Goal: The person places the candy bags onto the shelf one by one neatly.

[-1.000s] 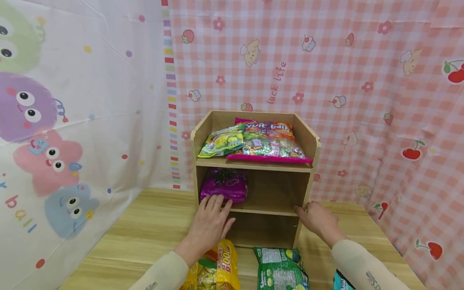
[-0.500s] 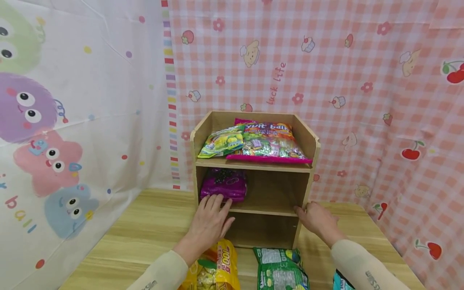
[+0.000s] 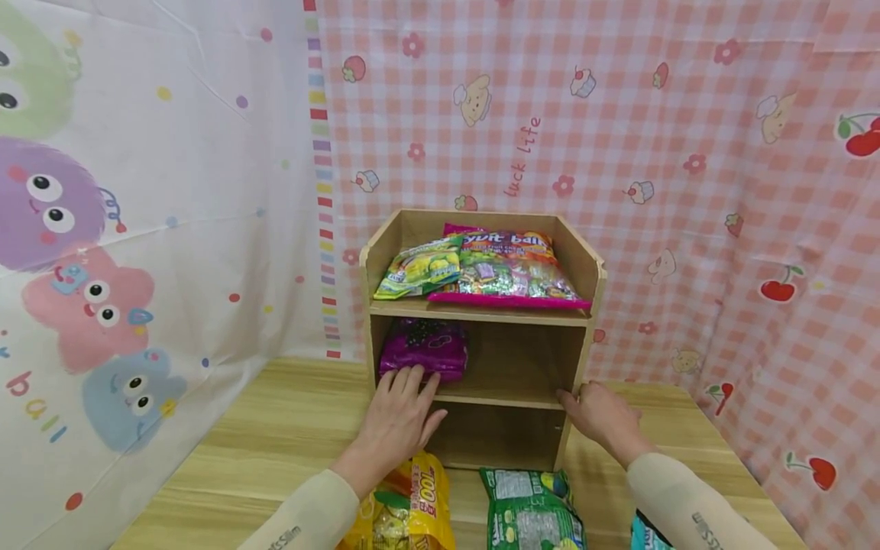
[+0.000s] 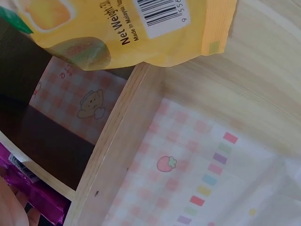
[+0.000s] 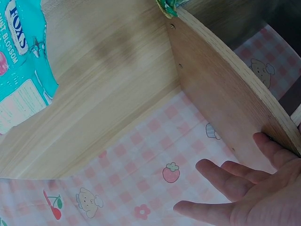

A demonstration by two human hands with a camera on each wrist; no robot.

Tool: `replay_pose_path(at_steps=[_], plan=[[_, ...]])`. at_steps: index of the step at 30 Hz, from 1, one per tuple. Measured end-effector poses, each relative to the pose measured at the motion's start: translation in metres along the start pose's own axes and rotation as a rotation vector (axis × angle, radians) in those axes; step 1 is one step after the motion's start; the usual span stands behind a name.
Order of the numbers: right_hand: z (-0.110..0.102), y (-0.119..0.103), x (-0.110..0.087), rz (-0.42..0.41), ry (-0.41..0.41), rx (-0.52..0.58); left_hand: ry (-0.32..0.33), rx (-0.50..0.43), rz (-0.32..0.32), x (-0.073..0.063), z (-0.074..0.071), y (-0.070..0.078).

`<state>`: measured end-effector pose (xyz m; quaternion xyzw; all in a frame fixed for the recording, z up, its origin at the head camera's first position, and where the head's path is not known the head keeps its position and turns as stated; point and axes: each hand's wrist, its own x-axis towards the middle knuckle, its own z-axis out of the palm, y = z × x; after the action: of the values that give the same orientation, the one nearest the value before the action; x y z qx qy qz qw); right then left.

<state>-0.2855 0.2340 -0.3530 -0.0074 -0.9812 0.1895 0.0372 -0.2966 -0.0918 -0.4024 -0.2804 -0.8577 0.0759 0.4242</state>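
Note:
A purple candy bag lies at the left of the middle level of a small wooden shelf. My left hand has its fingers extended, fingertips right at the front of this bag. In the left wrist view only part of the left hand shows, beside the purple packaging. My right hand is at the shelf's right side panel, thumb at its front edge. In the right wrist view the right hand has one finger against the panel's outer face, the other fingers spread away.
The shelf's top level holds a pink-edged candy bag and a green-yellow candy bag. In front lie a yellow bag, a green bag and a turquoise bag on the wooden table. Printed cloths hang behind and beside.

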Motion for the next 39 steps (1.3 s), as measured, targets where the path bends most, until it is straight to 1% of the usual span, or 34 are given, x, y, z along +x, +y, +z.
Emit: replay_pose_path(at_steps=[3, 9, 17, 21, 24, 29, 34, 36, 39], plan=[[0.0, 0.001, 0.0, 0.0, 0.0, -0.004, 0.015, -0.001, 0.002, 0.001, 0.0, 0.0], [0.0, 0.001, 0.001, 0.007, 0.0, -0.003, 0.02, 0.01, 0.003, 0.002, -0.004, 0.0], [-0.001, 0.001, 0.001, 0.009, 0.005, -0.008, 0.037, 0.007, -0.007, -0.003, -0.003, -0.005], [-0.001, 0.002, 0.001, 0.011, 0.006, -0.01, 0.045, -0.013, -0.012, -0.005, -0.004, -0.007], [0.0, 0.003, 0.0, 0.015, 0.003, -0.008, 0.042, -0.035, -0.029, -0.007, -0.007, -0.008], [0.001, 0.003, -0.001, 0.015, -0.003, -0.001, 0.051, -0.061, -0.05, -0.014, -0.011, -0.011], [0.001, 0.002, -0.001, 0.011, -0.012, 0.004, 0.071, -0.082, -0.066, -0.024, -0.011, -0.02], [0.001, 0.002, 0.0, 0.011, -0.013, 0.001, 0.086, -0.082, -0.076, -0.027, -0.011, -0.024], [0.001, 0.001, 0.002, 0.005, -0.003, -0.009, 0.124, -0.088, -0.089, -0.03, -0.011, -0.03]])
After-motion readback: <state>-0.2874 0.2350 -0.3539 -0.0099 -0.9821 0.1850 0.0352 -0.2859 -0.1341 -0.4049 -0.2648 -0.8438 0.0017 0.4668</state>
